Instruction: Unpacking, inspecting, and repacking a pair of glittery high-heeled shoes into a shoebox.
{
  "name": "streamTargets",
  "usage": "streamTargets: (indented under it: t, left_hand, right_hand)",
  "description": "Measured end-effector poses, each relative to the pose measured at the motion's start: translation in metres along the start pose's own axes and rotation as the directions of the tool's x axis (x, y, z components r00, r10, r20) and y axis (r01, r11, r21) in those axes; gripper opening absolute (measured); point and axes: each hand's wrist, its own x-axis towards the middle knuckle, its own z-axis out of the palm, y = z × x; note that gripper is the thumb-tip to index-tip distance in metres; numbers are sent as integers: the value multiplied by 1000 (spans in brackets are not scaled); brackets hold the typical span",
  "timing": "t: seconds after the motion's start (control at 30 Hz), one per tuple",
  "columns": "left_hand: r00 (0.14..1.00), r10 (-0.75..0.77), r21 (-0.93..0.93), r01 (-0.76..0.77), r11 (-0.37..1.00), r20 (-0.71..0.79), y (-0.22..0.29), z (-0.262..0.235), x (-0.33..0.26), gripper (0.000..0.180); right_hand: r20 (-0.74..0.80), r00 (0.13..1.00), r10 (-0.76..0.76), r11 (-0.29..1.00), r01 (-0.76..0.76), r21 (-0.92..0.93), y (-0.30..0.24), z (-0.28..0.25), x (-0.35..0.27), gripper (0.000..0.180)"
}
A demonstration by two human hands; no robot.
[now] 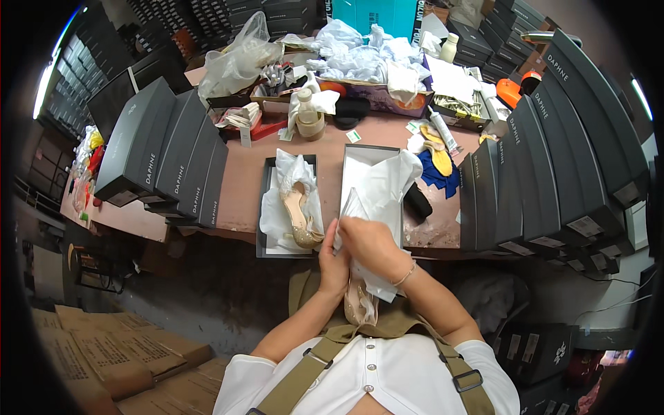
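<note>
In front of my chest, a glittery, clear-sided shoe (361,304) points its toe toward me. My left hand (334,268) is closed round its far end, though the fingers are mostly hidden. My right hand (373,245) is closed in a pinch on white tissue paper (377,282), which also shows between the hands and under the right wrist. A matching shoe (296,211) lies on tissue in an open dark shoebox (267,238) to the left. Beyond my right hand, an open box part with a white inside (356,158) holds crumpled white paper (391,181).
Stacked dark shoeboxes stand at the left (149,149) and right (546,159) of the pink table (238,187). Farther back are a carton of crumpled paper (366,55), a bottle (306,114), a white tube (443,131) and a blue cloth (437,176). Brown cartons (104,353) lie lower left.
</note>
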Motion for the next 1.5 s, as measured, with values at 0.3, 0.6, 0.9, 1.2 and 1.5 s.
streamTargets:
  t: [0.3, 0.6, 0.9, 1.2, 1.5]
  left_hand:
    - [873, -323, 105, 306, 946, 366, 46, -20, 26, 72]
    - [913, -200, 101, 176, 979, 354, 34, -25, 23, 79]
    - [938, -172, 32, 170, 985, 300, 61, -25, 12, 73]
    - [921, 132, 634, -350, 690, 366, 60, -10, -4, 76]
    - [932, 345, 453, -355, 818, 108, 3, 17, 18, 52]
  right_hand:
    - [76, 954, -291, 919, 301, -255, -22, -16, -43, 35]
    - [-51, 997, 51, 912, -26, 410, -3, -4, -47, 34]
    - [-191, 981, 15, 1000, -20, -22, 10, 18, -42, 47]
    - [-111, 972, 209, 948, -173, 268, 20, 30, -14, 59]
    - [-260, 953, 157, 948, -71, 312, 18, 8, -42, 59]
